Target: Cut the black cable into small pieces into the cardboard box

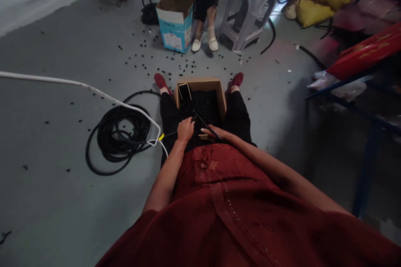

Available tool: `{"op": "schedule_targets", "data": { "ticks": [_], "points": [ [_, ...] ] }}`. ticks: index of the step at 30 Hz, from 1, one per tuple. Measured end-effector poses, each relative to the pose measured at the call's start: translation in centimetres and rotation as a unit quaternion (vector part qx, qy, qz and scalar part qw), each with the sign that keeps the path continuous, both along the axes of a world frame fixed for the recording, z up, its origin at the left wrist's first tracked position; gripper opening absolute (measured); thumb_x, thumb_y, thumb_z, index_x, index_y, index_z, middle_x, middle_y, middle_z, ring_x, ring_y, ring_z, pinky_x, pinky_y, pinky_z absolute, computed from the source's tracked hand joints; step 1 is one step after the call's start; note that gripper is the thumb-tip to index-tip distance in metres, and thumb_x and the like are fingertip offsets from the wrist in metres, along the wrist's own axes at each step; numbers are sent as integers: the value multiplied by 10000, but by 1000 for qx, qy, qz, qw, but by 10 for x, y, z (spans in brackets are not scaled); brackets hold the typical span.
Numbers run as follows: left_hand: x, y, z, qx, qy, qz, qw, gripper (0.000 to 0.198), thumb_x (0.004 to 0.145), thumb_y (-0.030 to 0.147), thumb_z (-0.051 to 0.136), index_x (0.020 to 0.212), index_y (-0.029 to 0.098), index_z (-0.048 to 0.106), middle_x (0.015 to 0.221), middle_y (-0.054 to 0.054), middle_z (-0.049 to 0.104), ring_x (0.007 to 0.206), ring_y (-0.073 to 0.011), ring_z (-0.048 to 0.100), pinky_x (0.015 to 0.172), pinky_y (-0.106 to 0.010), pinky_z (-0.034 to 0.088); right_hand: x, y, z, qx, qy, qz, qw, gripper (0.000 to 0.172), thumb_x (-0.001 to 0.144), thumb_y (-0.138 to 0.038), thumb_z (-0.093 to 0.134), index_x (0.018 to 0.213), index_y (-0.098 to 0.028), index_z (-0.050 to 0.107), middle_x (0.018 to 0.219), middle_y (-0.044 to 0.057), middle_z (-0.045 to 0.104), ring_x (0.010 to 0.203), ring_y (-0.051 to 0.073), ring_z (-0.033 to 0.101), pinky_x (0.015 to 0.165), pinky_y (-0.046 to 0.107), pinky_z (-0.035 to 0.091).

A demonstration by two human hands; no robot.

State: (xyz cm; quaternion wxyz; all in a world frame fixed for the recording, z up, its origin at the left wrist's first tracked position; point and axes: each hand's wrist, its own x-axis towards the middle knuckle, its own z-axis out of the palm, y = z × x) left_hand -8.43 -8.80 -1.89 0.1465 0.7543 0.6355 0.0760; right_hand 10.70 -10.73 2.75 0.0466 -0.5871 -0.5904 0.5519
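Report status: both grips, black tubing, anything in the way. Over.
Left grip on black tubing; right grip holding scissors. Coil at left. White cord crosses coil in view; phone inside box.

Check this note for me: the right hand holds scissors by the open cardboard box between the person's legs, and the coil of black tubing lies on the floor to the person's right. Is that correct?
Not quite: the coil of black tubing lies on the floor to the person's left, as the head view shows. The right hand does hold scissors by the open cardboard box.
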Motion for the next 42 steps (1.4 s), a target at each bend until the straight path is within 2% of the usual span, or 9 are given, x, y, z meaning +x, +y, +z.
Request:
{"op": "schedule_targets", "data": {
  "ticks": [5,9,13,20,25,31,37,42],
  "points": [
    [1,-1,-1,-8,-1,-15,1000,370,997,325,376,1298,180,535,1264,-109,645,1167,-202,578,985,-314,401,-2,0,1,-9,-2,18,1000,428,885,-585,547,896,-158,535,761,32,628,696,146,591,606,230,482],
    [1,-1,-2,-7,-6,-26,1000,373,1001,328,367,1297,177,535,1271,-107,642,1170,-202,579,989,-312,403,-1,-1,-6,7,14,20,1000,428,871,-578,568,894,-153,538,765,22,610,684,138,579,596,224,466],
    [0,-1,-2,-3,-16,-40,999,366,1001,323,369,1289,178,542,1274,-95,644,1171,-200,580,986,-306,407,0,-1,-13,-9,34,17,999,450,870,-597,546,943,-153,535,740,7,594,643,133,570,568,224,460],
    [0,-1,-1,-5,-15,-48,999,368,1001,319,370,1298,181,537,1290,-88,637,1166,-197,579,978,-308,411,0,2,-20,31,-46,37,998,343,963,-468,450,894,-148,552,744,15,606,655,125,560,603,209,433],
    [2,-3,2,-3,10,-52,999,388,997,350,373,1306,174,530,1232,-110,651,1132,-213,580,952,-323,406,-1,5,-23,42,-126,24,991,252,939,-386,508,915,-151,593,772,38,653,687,149,600,611,207,417],
    [1,-6,2,-6,51,-44,998,414,1008,372,311,1296,173,533,1160,-120,654,1087,-225,574,910,-336,402,9,11,-24,41,-140,-1,989,266,951,-316,423,922,-135,616,769,48,669,648,149,604,560,204,413],
    [-1,-4,-1,-25,57,-49,997,380,1007,361,321,1275,212,545,1128,-101,654,1067,-220,577,886,-334,402,13,13,-30,36,-168,-11,985,241,893,-278,491,939,-110,658,880,102,698,717,174,629,578,214,404],
    [-2,-5,1,-37,69,-53,996,359,1005,357,325,1242,222,559,1115,-97,652,1075,-211,577,893,-322,403,14,11,-35,19,-159,-22,987,250,889,-278,486,870,-112,672,731,70,674,637,155,608,547,205,402]
  ]
}}
